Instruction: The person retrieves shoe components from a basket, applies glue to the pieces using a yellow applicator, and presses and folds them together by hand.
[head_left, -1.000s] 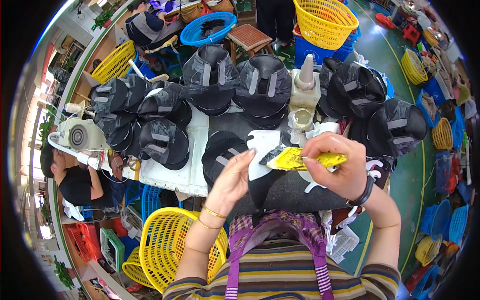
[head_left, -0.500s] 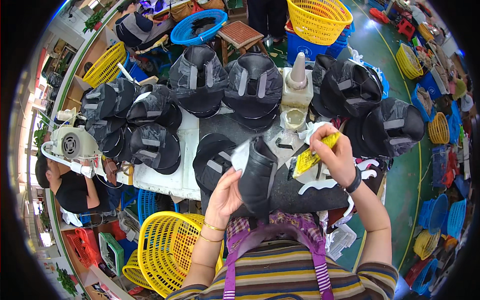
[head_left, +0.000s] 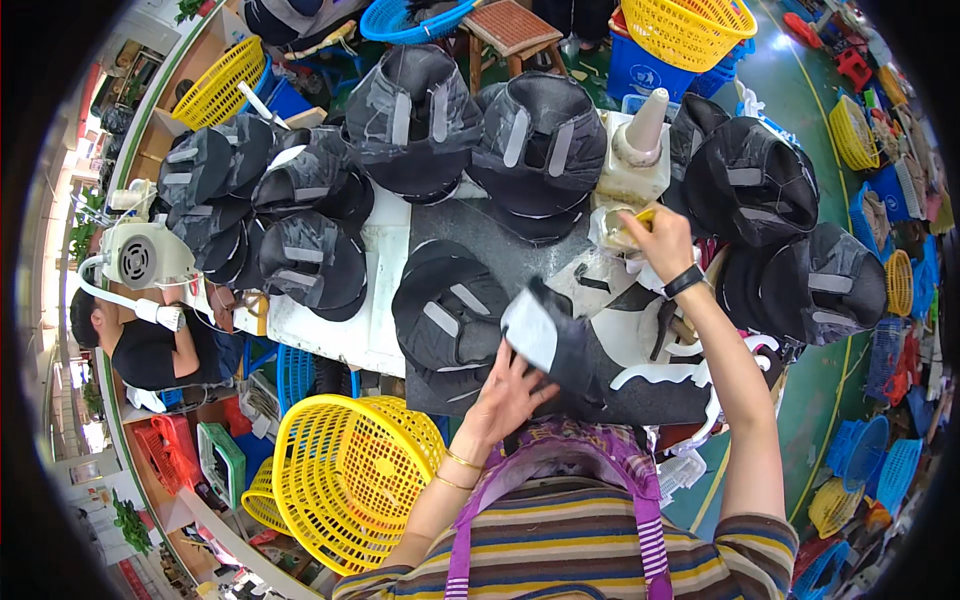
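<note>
My left hand (head_left: 510, 395) presses on a dark shoe upper piece (head_left: 560, 345) with a white lining patch, lying on the work table near me. My right hand (head_left: 660, 240) reaches out over a small glue pot (head_left: 612, 230) and holds a yellow brush (head_left: 645, 214) whose tip is at the pot. A white cone-topped bottle (head_left: 640, 135) stands just behind the pot. A black watch sits on my right wrist.
Stacks of black cap-like upper pieces (head_left: 540, 140) cover the white table (head_left: 330, 335) on the left, back and right. A yellow basket (head_left: 345, 475) stands at my lower left; more yellow and blue baskets lie around. Another person (head_left: 140, 345) sits at far left beside a white machine (head_left: 145, 255).
My right hand has moved from the piece in front of me forward to the glue pot with the brush. My left hand has stayed on the dark piece, now lying flatter.
</note>
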